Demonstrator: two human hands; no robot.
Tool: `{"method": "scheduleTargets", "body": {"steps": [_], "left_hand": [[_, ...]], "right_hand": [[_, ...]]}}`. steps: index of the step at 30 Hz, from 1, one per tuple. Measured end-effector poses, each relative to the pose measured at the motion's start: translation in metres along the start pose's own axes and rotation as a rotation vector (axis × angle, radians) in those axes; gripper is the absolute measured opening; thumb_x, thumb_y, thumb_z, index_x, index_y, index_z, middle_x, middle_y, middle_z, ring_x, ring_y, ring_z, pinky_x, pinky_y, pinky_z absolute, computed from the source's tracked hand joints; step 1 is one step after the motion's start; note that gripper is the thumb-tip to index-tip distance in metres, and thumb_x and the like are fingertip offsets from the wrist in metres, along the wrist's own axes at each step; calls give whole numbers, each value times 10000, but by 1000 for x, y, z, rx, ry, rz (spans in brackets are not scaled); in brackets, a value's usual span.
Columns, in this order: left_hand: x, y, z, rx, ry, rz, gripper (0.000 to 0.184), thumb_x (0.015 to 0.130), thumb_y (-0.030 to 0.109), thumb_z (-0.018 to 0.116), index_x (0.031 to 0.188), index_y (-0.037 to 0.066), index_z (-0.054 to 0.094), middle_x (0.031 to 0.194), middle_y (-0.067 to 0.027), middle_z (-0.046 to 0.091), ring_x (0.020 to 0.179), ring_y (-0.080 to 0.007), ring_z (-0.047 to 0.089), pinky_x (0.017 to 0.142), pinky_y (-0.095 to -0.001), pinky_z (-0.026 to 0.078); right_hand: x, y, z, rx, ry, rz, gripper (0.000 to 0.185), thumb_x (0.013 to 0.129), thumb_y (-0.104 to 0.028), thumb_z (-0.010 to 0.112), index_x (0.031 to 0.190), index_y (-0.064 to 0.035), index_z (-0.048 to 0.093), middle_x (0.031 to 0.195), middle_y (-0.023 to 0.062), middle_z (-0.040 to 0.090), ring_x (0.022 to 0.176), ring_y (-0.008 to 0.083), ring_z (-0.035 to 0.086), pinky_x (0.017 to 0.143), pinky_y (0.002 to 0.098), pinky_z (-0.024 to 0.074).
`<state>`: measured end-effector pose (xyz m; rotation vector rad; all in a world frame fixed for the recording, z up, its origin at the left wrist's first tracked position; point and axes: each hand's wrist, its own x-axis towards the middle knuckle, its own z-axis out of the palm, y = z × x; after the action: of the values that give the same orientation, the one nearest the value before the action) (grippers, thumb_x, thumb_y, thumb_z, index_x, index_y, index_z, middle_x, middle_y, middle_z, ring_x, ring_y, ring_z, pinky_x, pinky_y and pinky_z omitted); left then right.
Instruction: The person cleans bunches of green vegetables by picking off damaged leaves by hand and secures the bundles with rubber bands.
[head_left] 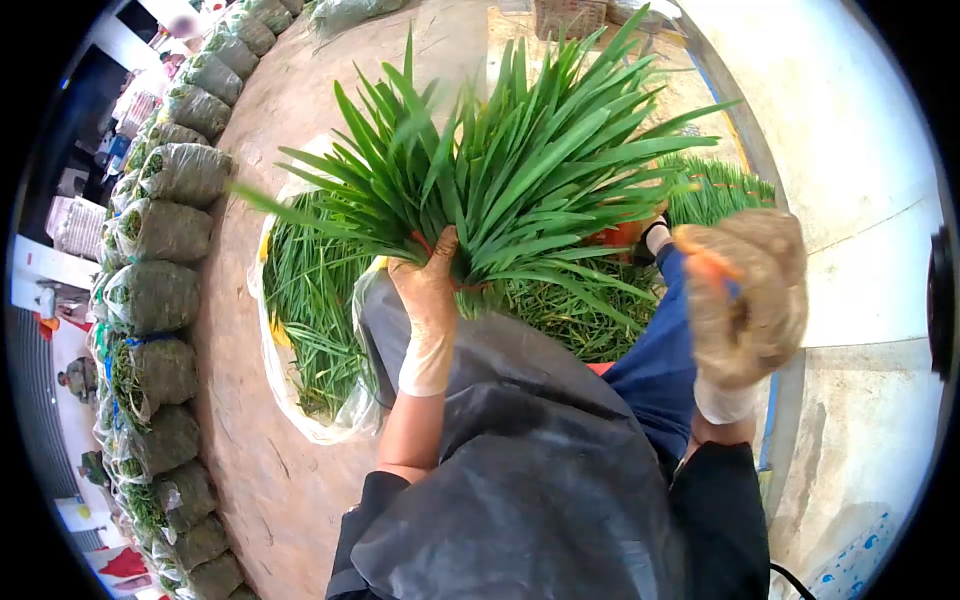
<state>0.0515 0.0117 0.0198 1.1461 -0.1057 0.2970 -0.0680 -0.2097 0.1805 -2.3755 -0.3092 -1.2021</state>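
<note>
Long green leaves, gathered in a fanned bunch (540, 170), stand upright in front of my body. My left hand (430, 285), in a thin pale glove, is closed round the base of the bunch, where a bit of red band shows. At the right, apart from the leaves, my right hand (745, 295) is raised in a brown-stained glove. Its fingers are curled and blurred, round or beside something small, orange and blue, too smeared to name.
An open plastic bag (300, 425) of green leaves lies on the floor at the left. More leaves (590, 320) lie below the bunch, with others (715, 190) behind. Filled bags (165, 295) line the far left. A pale wall (870, 260) rises at the right.
</note>
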Motion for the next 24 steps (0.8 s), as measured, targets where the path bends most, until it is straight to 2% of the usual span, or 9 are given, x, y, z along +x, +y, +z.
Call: {"method": "scheduleTargets", "body": {"steps": [2, 5, 8, 15, 17, 20, 21, 23, 24], "left_hand": [[-3, 3, 5, 0, 3, -4, 398, 784, 61, 765, 1133, -16, 588, 1078, -58, 649, 958, -161, 583, 896, -296, 440], [-7, 5, 4, 9, -11, -22, 376, 784, 59, 764, 1115, -21, 605, 1060, -53, 654, 944, -158, 587, 892, -296, 444], [-9, 1, 0, 133, -8, 17, 317, 794, 48, 751, 1076, -24, 623, 1039, -46, 656, 935, -151, 588, 884, -291, 447], [2, -5, -3, -137, -34, -66, 401, 823, 70, 734, 1178, -9, 565, 1085, -48, 638, 957, -153, 584, 891, -292, 449], [8, -10, -9, -116, -30, -125, 457, 845, 93, 715, 1244, -4, 515, 1151, -63, 611, 992, -166, 580, 919, -306, 450], [13, -10, -2, -257, 0, -157, 442, 876, 115, 680, 1262, -1, 500, 1192, -76, 590, 1020, -172, 577, 938, -312, 452], [15, -12, -5, -283, 8, -217, 425, 896, 125, 650, 1269, -2, 492, 1203, -81, 584, 1049, -185, 575, 942, -324, 457], [20, -20, -10, -282, 13, -278, 405, 915, 132, 609, 1286, 25, 488, 1209, -86, 590, 1061, -214, 588, 934, -354, 484], [22, -23, -11, -278, 12, -342, 389, 934, 139, 567, 1304, 52, 485, 1214, -90, 596, 1073, -242, 600, 926, -384, 511]], "right_hand": [[10, -7, 10, -59, -74, -178, 270, 740, -199, 774, 961, -83, 671, 881, 52, 601, 814, 244, 571, 730, 353, 457], [11, -5, 38, 6, -79, -94, 263, 716, -219, 787, 911, -90, 668, 878, 62, 605, 814, 264, 569, 720, 376, 457], [6, -2, 50, -60, -82, -206, 264, 742, -237, 764, 927, -103, 632, 823, 42, 573, 763, 252, 577, 737, 387, 465], [-3, 2, 16, 1033, -296, -13, 209, 724, -241, 742, 737, -64, 632, 704, 32, 584, 653, 231, 557, 606, 355, 411], [-8, 13, 6, 966, -325, -70, 250, 702, -278, 764, 712, -65, 632, 662, 22, 559, 632, 227, 545, 609, 344, 404], [-57, 48, 41, -20, -673, 108, 366, 735, -279, 755, 977, -25, 653, 945, 117, 621, 880, 302, 603, 769, 390, 464], [-67, 53, 45, -22, -673, 99, 366, 735, -279, 755, 977, -25, 653, 945, 117, 621, 880, 302, 603, 769, 390, 464], [-85, 57, 51, -91, -763, 581, 592, 776, -240, 756, 1278, -28, 524, 1256, 211, 557, 1149, 332, 547, 960, 371, 428], [-90, 60, 59, -87, -769, 581, 592, 776, -240, 756, 1278, -28, 524, 1256, 211, 557, 1149, 332, 547, 960, 371, 428]]}}
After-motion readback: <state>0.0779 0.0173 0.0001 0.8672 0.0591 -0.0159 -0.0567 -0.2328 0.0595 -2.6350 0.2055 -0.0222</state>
